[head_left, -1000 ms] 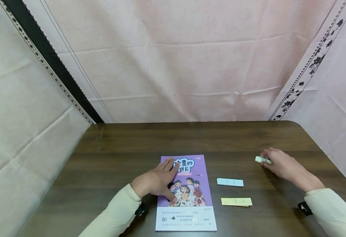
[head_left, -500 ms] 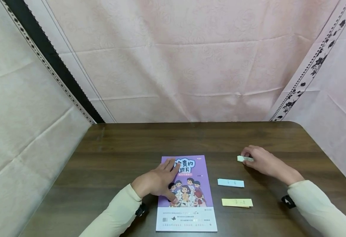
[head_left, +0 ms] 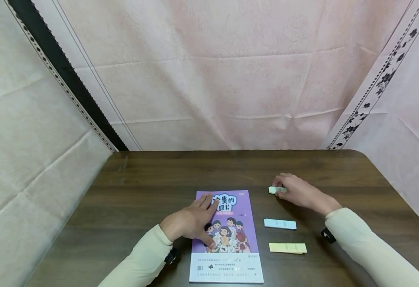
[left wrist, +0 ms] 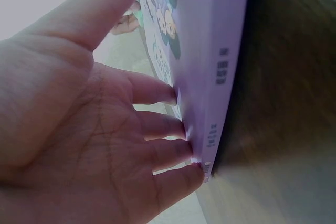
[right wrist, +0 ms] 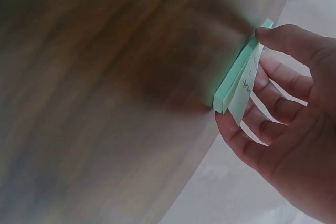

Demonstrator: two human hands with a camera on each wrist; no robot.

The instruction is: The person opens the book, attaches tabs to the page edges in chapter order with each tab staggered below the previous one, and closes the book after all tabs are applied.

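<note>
Green sticky pad [head_left: 277, 190], right of centre in the head view, is pinched by the right hand [head_left: 297, 191]; the right wrist view shows the thumb at one end, a fingertip at the other, and a handwritten slip slanting away from the block.

Nearest, at the bottom centre of the head view, the purple book [head_left: 227, 239] lies face up, its white lower band towards the bottom edge. The left hand [head_left: 191, 219] rests on the left part of its cover, fingers extended with gaps between them, thumb well out to the side.

Just right of the book, in the lower right part of the frame, lies the yellow sticky pad [head_left: 287, 248], with the blue sticky pad [head_left: 280, 224] a little higher up. Both have marks on top and no hand on them. The green one comes above these, roughly in the same column; whether it touches the table [head_left: 141, 199] cannot be told.

Judging by this layout, the yellow and blue pads look settled beside the book, while the green one's release seems the part not yet done.

Farthest, a pale cloth [head_left: 231, 79] fills the top of the frame.
</note>
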